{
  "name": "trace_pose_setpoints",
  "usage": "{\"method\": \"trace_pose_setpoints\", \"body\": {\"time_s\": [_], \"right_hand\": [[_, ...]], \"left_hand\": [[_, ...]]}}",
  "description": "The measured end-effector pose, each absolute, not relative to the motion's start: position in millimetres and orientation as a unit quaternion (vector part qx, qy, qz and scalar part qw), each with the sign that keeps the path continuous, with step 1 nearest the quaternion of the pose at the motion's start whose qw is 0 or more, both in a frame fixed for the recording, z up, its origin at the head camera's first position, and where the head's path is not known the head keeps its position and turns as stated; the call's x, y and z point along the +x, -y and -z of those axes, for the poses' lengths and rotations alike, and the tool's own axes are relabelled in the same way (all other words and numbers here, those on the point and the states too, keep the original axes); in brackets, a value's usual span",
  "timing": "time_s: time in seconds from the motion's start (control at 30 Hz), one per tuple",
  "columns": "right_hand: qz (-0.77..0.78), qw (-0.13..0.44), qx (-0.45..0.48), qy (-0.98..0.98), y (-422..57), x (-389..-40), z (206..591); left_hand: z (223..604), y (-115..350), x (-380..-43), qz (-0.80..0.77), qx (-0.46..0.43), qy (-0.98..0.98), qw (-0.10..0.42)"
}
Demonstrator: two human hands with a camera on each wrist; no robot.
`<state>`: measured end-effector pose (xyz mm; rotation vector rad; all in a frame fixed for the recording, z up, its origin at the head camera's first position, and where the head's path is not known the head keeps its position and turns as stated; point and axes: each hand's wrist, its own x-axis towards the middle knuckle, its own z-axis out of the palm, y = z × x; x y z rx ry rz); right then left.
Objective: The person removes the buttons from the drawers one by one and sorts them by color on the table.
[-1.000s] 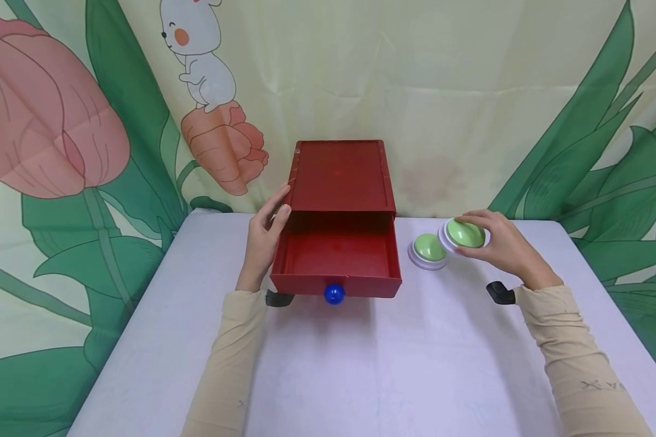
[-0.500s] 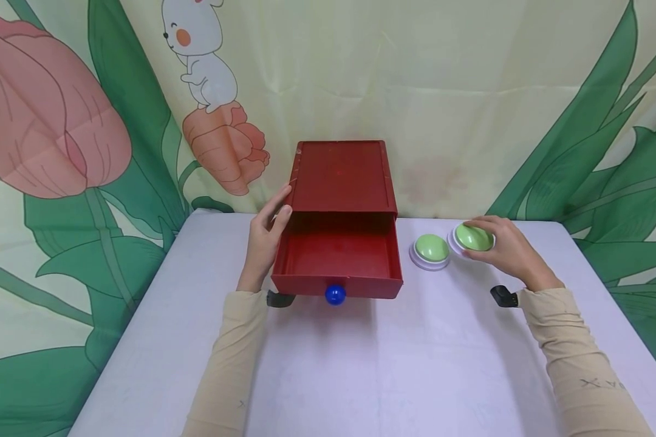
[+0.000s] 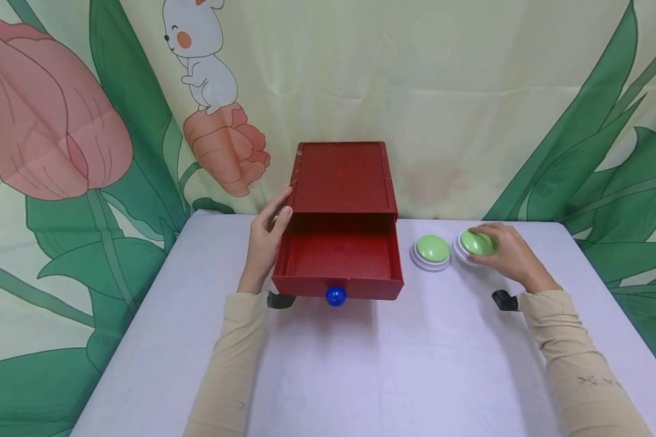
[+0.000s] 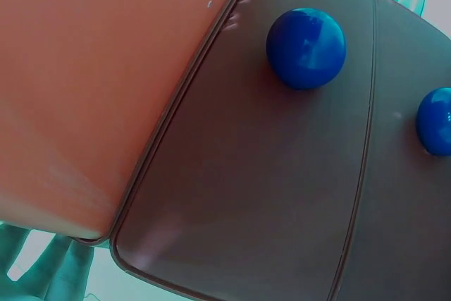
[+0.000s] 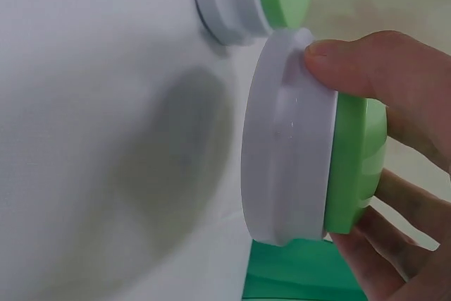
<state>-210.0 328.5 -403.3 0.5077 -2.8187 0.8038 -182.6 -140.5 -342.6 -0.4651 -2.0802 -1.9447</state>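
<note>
A red drawer box (image 3: 341, 176) stands at the back middle of the table, its top drawer (image 3: 300, 285) pulled out and bare inside. My left hand (image 3: 263, 247) rests against the box's left side, fingers extended. Two lower drawer fronts with blue knobs (image 4: 306, 48) show in the left wrist view, where fingertips (image 4: 70, 266) touch the box's edge. To the right, my right hand (image 3: 507, 257) holds a green-topped white push button (image 5: 289, 146) between thumb and fingers. The right wrist view shows it off the table, over its shadow. Another such button (image 3: 433, 250) sits beside it, left.
The white-covered table (image 3: 415, 364) reaches back to a printed curtain (image 3: 459, 91) right behind the box. A blue knob (image 3: 336, 296) sticks out from the open drawer's front. Black wrist cameras (image 3: 505, 300) hang at both cuffs.
My right hand has carried its button rightward and slightly lower, away from the other button. The left hand, box and open drawer have stayed put.
</note>
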Motion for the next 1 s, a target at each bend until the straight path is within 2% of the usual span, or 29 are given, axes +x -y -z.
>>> {"method": "trace_pose_setpoints", "body": {"time_s": [1.0], "right_hand": [[-0.269, 0.025, 0.14, 0.952, -331, -221, 429]], "left_hand": [[341, 141, -183, 0.668, -0.163, 0.714, 0.132]]}}
